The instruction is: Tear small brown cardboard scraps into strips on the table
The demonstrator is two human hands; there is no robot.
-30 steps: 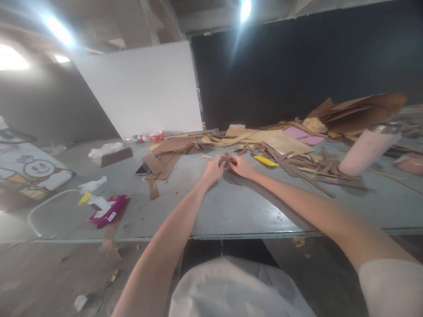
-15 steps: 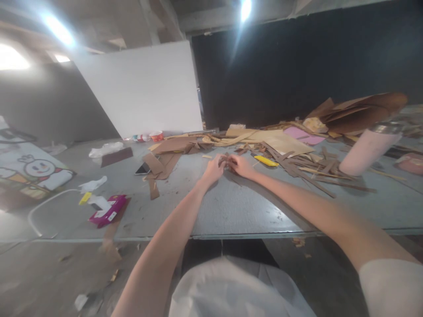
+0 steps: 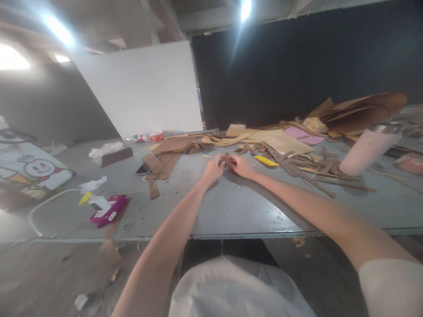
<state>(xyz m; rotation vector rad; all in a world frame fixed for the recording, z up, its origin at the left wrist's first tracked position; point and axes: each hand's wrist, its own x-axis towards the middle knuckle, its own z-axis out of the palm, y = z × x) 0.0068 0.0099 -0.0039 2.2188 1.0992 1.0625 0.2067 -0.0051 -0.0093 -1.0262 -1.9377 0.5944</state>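
Observation:
My left hand [image 3: 214, 167] and my right hand [image 3: 240, 166] meet over the middle of the grey table [image 3: 238, 211]. Between them, the fingers of both are closed on a small brown piece [image 3: 226, 160] that looks like folded or woven strip material; its exact shape is partly hidden by the fingers. Just right of my right hand lies a yellow utility knife [image 3: 266, 161]. Beyond it spreads a loose heap of brown strips [image 3: 307, 171].
Brown sheets [image 3: 172, 154] lie left of my hands, partly over a phone [image 3: 142, 169]. Farther left is a purple tissue pack [image 3: 109, 211]. A pink bottle [image 3: 370, 149] stands at right, before large curled brown sheets [image 3: 357, 112]. Tan strips and sheets [image 3: 257, 136] line the back.
Almost nothing differs. The fingers have shifted very slightly around the brown piece; both hands stay in the same place.

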